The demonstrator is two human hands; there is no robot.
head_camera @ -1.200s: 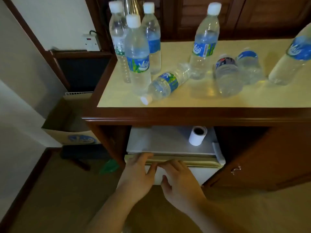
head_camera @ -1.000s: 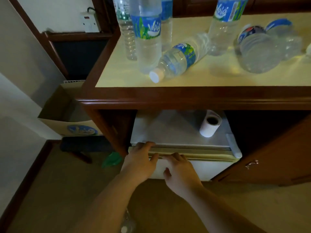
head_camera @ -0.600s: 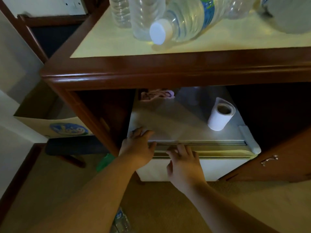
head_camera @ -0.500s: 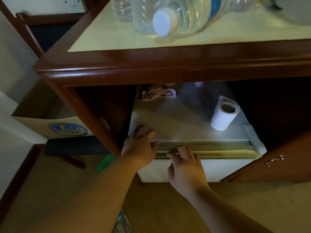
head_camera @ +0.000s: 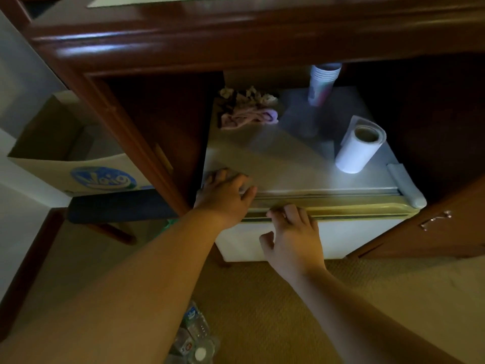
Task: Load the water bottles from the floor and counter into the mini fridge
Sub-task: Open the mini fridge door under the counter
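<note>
A white mini fridge (head_camera: pixel 349 232) sits in the open bay of a dark wooden counter (head_camera: pixel 236 35). My left hand (head_camera: pixel 223 197) rests on the front left corner of the fridge top, fingers spread flat. My right hand (head_camera: pixel 291 232) has its fingertips hooked over the top edge of the fridge door, thumb against the door face. The door looks closed or barely ajar. Water bottles (head_camera: pixel 195 337) lie on the carpet at the bottom, partly hidden behind my left forearm. The bottles on the counter are out of view.
On the fridge top stand a paper roll (head_camera: pixel 359 148), a stack of cups (head_camera: pixel 322 82) and crumpled cloth (head_camera: pixel 249 111). A cardboard box (head_camera: pixel 78 172) with a blue logo stands to the left above a dark stool (head_camera: pixel 118 206). The wooden cabinet door (head_camera: pixel 446 227) is swung open on the right.
The camera has dropped lower and closer, so the counter bottles left the view. My right hand's fingers have curled onto the door's top edge; my left hand stays on the fridge top.
</note>
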